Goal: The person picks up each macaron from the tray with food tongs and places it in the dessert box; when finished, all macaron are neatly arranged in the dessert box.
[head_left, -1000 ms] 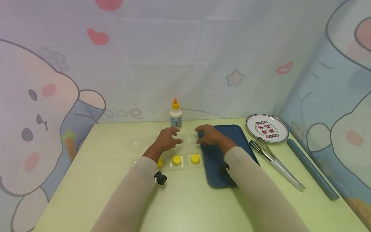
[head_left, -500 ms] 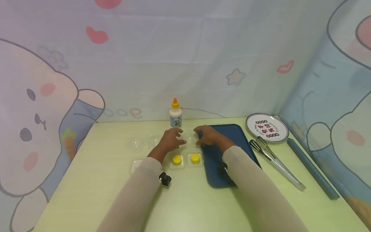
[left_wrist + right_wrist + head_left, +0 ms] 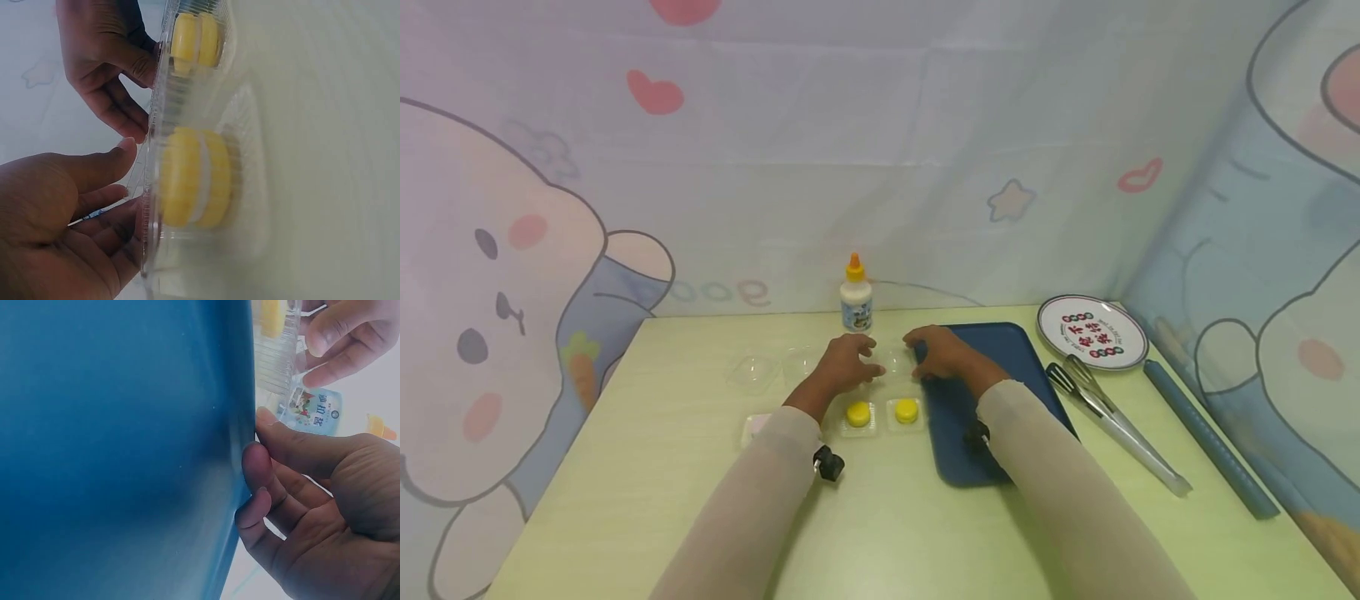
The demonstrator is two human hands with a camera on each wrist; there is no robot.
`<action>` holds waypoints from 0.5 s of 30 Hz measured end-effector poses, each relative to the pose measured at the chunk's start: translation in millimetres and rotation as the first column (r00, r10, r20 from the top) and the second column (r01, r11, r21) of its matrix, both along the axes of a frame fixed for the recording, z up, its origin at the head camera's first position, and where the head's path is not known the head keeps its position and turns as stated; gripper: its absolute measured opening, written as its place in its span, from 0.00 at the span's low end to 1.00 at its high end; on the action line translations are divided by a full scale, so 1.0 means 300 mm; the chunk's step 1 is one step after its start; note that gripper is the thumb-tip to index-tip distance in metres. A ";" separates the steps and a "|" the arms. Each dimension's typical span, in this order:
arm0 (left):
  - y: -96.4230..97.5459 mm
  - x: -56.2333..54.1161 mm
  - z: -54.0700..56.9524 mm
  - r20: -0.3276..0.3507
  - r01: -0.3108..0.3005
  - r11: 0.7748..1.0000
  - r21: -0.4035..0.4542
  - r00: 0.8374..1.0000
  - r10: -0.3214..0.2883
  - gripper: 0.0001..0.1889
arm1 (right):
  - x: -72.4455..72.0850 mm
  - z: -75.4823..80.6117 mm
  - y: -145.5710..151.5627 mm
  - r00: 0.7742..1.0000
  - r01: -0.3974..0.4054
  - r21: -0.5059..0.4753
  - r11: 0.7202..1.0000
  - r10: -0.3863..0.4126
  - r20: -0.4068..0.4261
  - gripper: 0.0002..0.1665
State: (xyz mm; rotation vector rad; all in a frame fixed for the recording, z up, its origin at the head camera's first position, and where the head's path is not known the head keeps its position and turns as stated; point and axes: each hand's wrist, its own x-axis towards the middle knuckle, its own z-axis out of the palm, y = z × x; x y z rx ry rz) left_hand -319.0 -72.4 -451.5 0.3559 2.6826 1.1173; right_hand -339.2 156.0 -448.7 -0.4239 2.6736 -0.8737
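Note:
Clear plastic boxes stand in a row, lids folded back; two show yellow macarons, one [image 3: 858, 413] left of the other [image 3: 906, 410]. My left hand [image 3: 846, 362] reaches in from the left behind them, thumb and fingers apart, fingertips right at the clear lid [image 3: 897, 362] of the rightmost box. From the other side my right hand [image 3: 942, 352] comes over the blue tray's corner, thumb and fingertips close together by the same lid. In the left wrist view both hands meet the plastic rim [image 3: 153, 187]. Whether either hand pinches the lid I cannot tell.
Right of the boxes lies the blue tray [image 3: 951, 462]. Beyond it are metal tongs [image 3: 1112, 421], a printed white plate [image 3: 1092, 332] and a long dark bar [image 3: 1210, 437]. A squeeze bottle [image 3: 856, 304] stands behind. A box with something pink [image 3: 757, 423] is partly under the left sleeve.
My left hand has moved slightly right, toward the rightmost lid, its forearm now covering another yellow macaron and uncovering the pink one's box. The right hand has stayed almost in place.

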 end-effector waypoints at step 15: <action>-0.023 0.002 0.023 -0.098 -0.016 0.998 0.061 0.995 0.022 0.26 | 0.012 0.035 0.004 0.989 -0.007 -0.042 0.999 0.001 -0.147 0.36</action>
